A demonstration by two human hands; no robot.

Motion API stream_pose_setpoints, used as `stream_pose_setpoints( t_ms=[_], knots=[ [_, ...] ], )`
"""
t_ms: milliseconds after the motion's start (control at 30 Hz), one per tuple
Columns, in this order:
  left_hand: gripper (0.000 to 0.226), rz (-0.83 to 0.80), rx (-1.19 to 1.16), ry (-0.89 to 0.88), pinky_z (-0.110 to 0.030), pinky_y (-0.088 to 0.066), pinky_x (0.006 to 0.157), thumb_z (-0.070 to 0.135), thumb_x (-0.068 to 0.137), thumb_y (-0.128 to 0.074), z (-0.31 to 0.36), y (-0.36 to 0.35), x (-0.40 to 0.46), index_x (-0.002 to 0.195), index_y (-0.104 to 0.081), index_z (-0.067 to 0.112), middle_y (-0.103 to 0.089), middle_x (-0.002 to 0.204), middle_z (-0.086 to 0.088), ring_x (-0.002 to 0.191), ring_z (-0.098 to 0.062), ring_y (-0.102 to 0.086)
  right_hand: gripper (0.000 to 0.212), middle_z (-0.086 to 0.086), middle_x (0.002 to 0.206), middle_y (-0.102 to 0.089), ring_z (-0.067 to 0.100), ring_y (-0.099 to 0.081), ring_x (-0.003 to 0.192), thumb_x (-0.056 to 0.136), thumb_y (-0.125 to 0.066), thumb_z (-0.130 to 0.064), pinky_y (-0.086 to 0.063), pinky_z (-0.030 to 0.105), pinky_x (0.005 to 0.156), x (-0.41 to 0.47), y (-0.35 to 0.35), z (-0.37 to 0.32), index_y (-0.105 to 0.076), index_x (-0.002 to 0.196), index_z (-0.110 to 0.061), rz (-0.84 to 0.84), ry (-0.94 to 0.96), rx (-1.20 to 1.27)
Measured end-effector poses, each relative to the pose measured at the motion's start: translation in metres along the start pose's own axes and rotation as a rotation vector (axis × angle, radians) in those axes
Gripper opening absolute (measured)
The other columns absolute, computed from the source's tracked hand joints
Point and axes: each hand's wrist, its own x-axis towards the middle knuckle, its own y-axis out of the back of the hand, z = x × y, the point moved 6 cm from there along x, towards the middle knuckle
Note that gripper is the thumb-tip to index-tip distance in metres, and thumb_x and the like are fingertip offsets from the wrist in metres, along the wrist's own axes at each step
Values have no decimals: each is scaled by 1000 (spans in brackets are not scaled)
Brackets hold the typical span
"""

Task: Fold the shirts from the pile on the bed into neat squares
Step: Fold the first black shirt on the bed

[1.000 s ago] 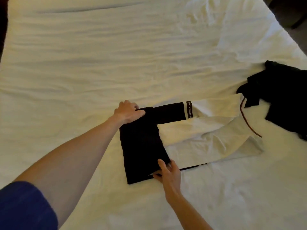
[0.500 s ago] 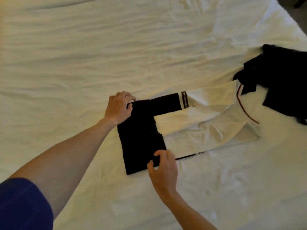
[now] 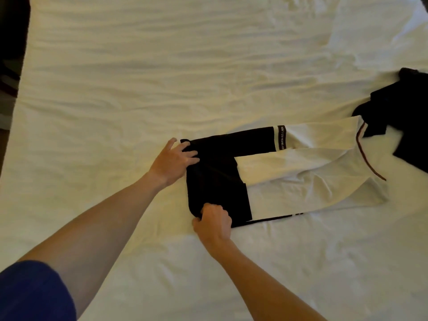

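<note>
A rumpled white bed sheet [image 3: 162, 66] fills the head view. On it the black-and-white shirt [image 3: 289, 172], partly folded, is laid just beyond both hands. The left hand [image 3: 172, 162] is pressed flat, fingers straight, on the black far corner. The right hand [image 3: 214, 220], which half a second ago hovered farther right, is now curled round the near black edge, so another fold seems prepared. A dark pile [image 3: 407, 121] waits beyond the fingertips, right.
</note>
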Motion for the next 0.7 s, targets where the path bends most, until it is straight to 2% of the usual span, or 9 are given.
stream_pose_setpoints(
  t_ms=[133,233,300,433,533,567,600,667,700],
  knots=[
    [43,-14,-41,-2,-49,-7,121,23,98,-49,-12,18,-14,136,-57,40,-51,145,18,146,-17,-31,17,-1,68,-63,15,-61,66,83,-71,-23,-46,24,58,-6,7,12,-65,68,-17,-87,-90,285],
    [37,-61,-13,12,-48,-7,122,24,87,-55,-28,32,-32,117,-71,39,-68,122,18,136,-13,-44,8,-1,78,-70,14,-69,78,84,-74,-22,-57,26,75,-18,8,-4,-76,83,-14,-266,-60,481],
    [35,-111,45,32,-47,-6,121,31,79,-55,-45,40,-52,107,-74,40,-73,106,16,126,-9,-51,13,3,88,-71,16,-70,81,86,-73,-17,-60,28,76,-31,9,-26,-77,94,-7,-415,-41,653],
    [24,-213,-29,64,-44,5,121,32,66,-51,-76,74,-67,73,-74,37,-67,68,16,93,-1,-59,13,0,86,-66,14,-66,84,90,-65,-7,-60,28,75,-55,35,-51,-70,78,-11,-579,3,946],
    [12,-163,-282,87,-37,-12,121,28,57,-51,-73,120,-33,49,-55,21,-49,44,11,55,-9,-52,31,-2,72,-58,13,-61,74,88,-58,-2,-57,28,68,-58,75,-24,-61,62,-19,-566,-9,1045],
    [13,-123,-381,77,-36,-29,113,29,55,-51,-66,137,-16,47,-51,18,-42,42,8,48,-13,-44,30,1,71,-55,15,-59,72,87,-56,0,-55,27,65,-56,90,-7,-58,62,-17,-536,-22,1064],
    [15,-92,-486,64,-35,-45,95,30,53,-52,-54,154,3,47,-50,16,-38,42,5,45,-16,-38,27,3,72,-53,16,-57,72,86,-53,1,-53,26,63,-53,107,13,-54,64,-16,-498,-36,1082],
    [16,-88,-644,38,-35,-45,60,30,53,-57,-21,182,45,49,-55,14,-43,45,2,45,-17,-40,19,1,68,-48,14,-52,68,78,-53,-5,-51,26,63,-46,139,60,-49,64,-17,-391,-82,1135],
    [14,-92,-695,27,-34,-43,55,30,55,-60,-1,193,67,51,-61,17,-51,47,4,48,-16,-48,14,-1,64,-45,13,-48,64,72,-54,-9,-50,26,62,-42,152,86,-47,63,-18,-330,-115,1161]
  ],
)
